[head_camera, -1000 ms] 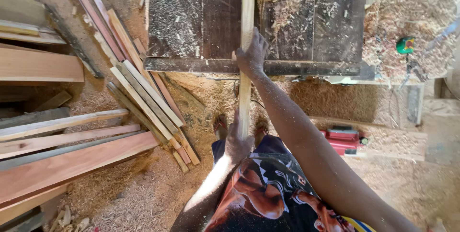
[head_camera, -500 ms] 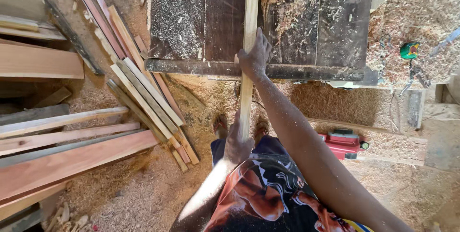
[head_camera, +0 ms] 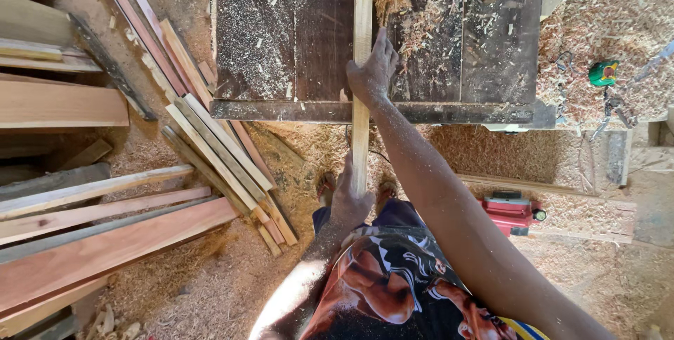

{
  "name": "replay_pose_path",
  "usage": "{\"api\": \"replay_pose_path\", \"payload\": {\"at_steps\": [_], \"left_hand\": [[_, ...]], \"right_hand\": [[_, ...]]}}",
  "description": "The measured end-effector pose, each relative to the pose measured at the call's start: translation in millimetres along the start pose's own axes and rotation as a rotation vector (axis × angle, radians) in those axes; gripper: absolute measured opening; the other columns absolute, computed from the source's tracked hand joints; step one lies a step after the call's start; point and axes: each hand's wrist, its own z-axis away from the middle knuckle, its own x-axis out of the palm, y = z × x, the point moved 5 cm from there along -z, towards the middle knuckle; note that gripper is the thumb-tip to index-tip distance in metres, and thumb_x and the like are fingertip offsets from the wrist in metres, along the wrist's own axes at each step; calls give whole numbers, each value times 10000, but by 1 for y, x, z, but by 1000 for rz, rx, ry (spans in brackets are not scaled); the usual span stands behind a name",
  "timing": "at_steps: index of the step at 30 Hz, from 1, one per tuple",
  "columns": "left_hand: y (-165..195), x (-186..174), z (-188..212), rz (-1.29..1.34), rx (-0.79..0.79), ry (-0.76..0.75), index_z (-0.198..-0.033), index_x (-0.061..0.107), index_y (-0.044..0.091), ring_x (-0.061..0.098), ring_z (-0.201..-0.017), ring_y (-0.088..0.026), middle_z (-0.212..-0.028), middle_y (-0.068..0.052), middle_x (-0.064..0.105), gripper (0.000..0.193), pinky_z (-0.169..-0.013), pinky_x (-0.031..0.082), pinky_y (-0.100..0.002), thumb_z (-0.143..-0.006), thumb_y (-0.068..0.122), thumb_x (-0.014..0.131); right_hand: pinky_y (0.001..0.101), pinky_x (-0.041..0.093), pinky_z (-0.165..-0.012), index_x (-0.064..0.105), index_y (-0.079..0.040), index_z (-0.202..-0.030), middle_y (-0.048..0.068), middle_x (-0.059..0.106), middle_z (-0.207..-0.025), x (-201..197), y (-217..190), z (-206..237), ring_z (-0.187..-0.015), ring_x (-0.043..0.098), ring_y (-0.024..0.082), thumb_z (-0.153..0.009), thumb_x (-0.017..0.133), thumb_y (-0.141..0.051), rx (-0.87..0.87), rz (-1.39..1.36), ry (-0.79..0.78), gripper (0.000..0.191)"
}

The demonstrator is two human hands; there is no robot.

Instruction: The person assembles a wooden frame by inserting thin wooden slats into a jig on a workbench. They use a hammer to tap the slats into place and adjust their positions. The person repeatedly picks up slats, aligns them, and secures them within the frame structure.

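Observation:
A long pale wooden strip (head_camera: 363,24) lies lengthwise across a dark, sawdust-covered machine table (head_camera: 281,38) and sticks out over its near edge. My right hand (head_camera: 373,72) presses down on the strip near the table's front edge, fingers spread over it. My left hand (head_camera: 349,199) grips the strip's near end, below the table edge and just above my feet.
Stacks of planks and thin strips (head_camera: 210,143) lie on the sawdust floor at the left. A red power tool (head_camera: 511,213) sits on the floor at the right. A green tape measure (head_camera: 602,73) rests among shavings at the far right.
The strip has slid forward across the table, away from me. Both hands moved with it, the right hand staying on top near the table edge.

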Motion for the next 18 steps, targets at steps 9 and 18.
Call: {"api": "replay_pose_path", "payload": {"at_steps": [9, 18], "left_hand": [[-1, -1, -33, -214, 13, -52, -1655, 96, 91, 577, -1256, -469, -1395, -322, 500, 1071, -1042, 533, -507, -767, 3, 687], [4, 4, -59, -356, 8, -21, -1630, 82, 53, 543, -1244, -454, -1402, -307, 384, 1021, -997, 585, -484, -805, 37, 683]], "right_hand": [[589, 113, -1228, -3, -9, -1582, 272, 259, -1601, -9, -17, -30, -1457, 225, 475, -733, 815, -144, 8, 34, 47, 1187], [588, 51, -1257, -73, 3, -1598, 309, 220, -1616, -9, -26, -55, -1528, 180, 465, -771, 821, -141, -112, 6, 121, 1226]]}}
